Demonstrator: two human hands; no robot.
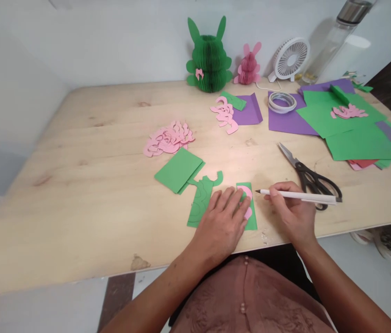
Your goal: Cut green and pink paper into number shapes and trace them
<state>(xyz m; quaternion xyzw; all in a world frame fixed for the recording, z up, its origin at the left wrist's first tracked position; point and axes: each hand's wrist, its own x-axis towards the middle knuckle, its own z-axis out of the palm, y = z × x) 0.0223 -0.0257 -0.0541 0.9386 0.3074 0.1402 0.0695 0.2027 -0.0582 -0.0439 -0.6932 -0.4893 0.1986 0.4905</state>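
Note:
My left hand (223, 224) lies with its fingers spread over a pink curved cutout (248, 212) on a narrow green paper strip (251, 225). Between the fingers and thumb of my right hand (294, 215) is a white pen (285, 194), its dark tip just right of the strip and off the paper. Left of my left hand rests a green paper with drawn curves (198, 203), beside a green curved cutout (218, 178). Folded green paper (179, 170) sits farther left. Black-handled scissors (306, 173) lie open behind my right hand.
Pink cutouts (169, 138) are piled at mid-table. Against the wall stand a green paper rabbit (211, 60), a pink one (248, 69), a white fan (290, 60) and a bottle (334, 41). Tape rolls (282, 110) and green sheets (358, 145) lie at the right.

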